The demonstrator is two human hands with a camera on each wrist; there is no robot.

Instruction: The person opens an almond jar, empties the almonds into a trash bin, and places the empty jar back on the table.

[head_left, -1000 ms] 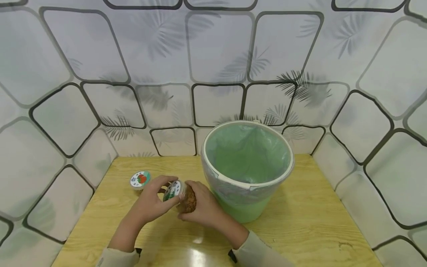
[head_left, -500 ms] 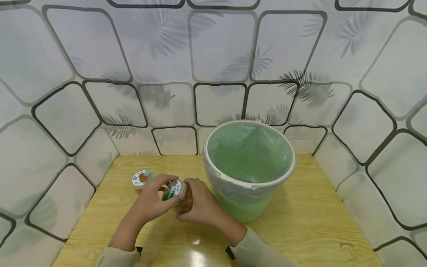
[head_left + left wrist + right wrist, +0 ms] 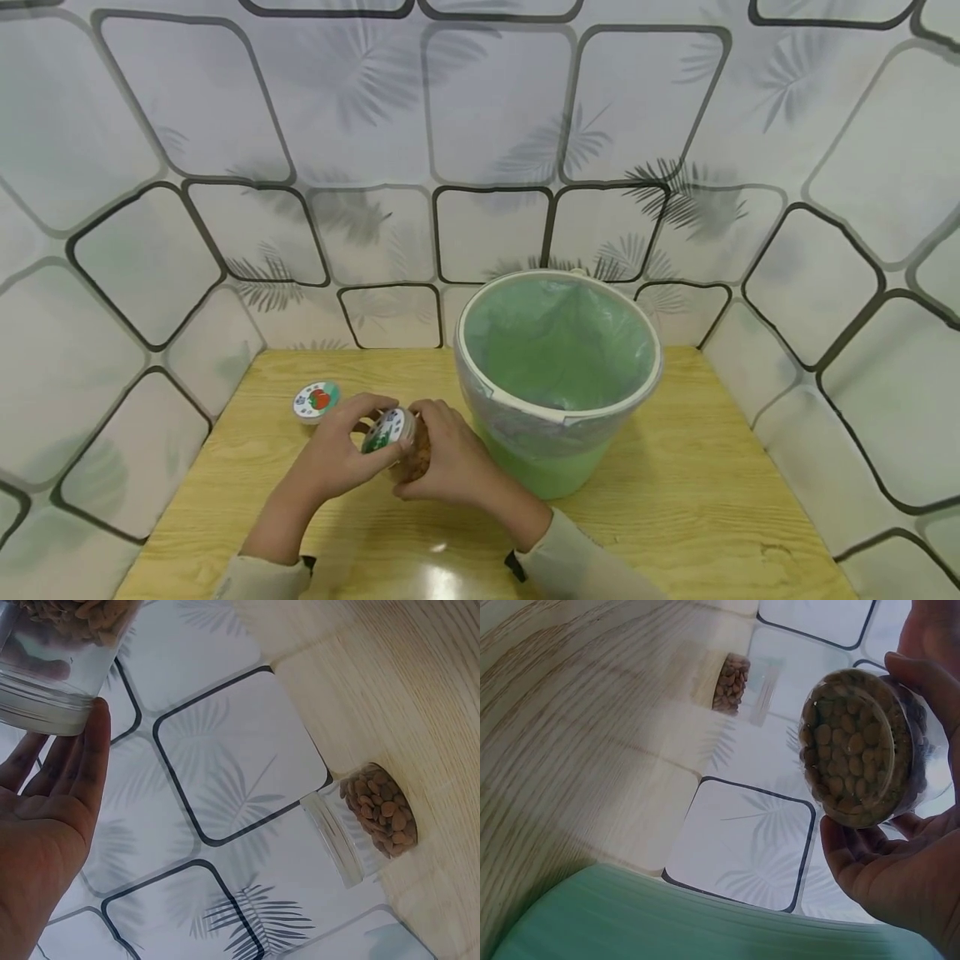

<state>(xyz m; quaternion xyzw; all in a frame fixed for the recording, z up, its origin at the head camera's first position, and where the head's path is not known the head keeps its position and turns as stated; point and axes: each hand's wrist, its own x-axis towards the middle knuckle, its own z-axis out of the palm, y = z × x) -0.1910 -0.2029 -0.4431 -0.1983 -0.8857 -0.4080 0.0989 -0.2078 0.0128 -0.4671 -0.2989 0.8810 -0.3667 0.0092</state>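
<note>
A clear jar (image 3: 416, 460) of brown, almond-like kernels is held tilted between both hands in the head view. My left hand (image 3: 341, 450) grips its printed lid (image 3: 387, 428), thumb on the near side and fingers on the far side. Around the jar's body, my right hand (image 3: 459, 463) curls from the right. The right wrist view shows the bottom of this jar (image 3: 851, 746), full of kernels, raised off the table. A second closed jar (image 3: 379, 810), partly filled with similar kernels, stands upright on the table at the left. Its lid (image 3: 316, 400) bears a red fruit picture.
A green bucket (image 3: 551, 471) with a pale rim and a clear plastic liner stands just right of my right hand. The wooden table (image 3: 675, 517) meets patterned walls (image 3: 495, 233) at the back and on both sides.
The held jar's body and my right hand have shifted slightly left, and the jar looks a little less tilted. My left hand stays on the lid. The second jar and bucket stay put.
</note>
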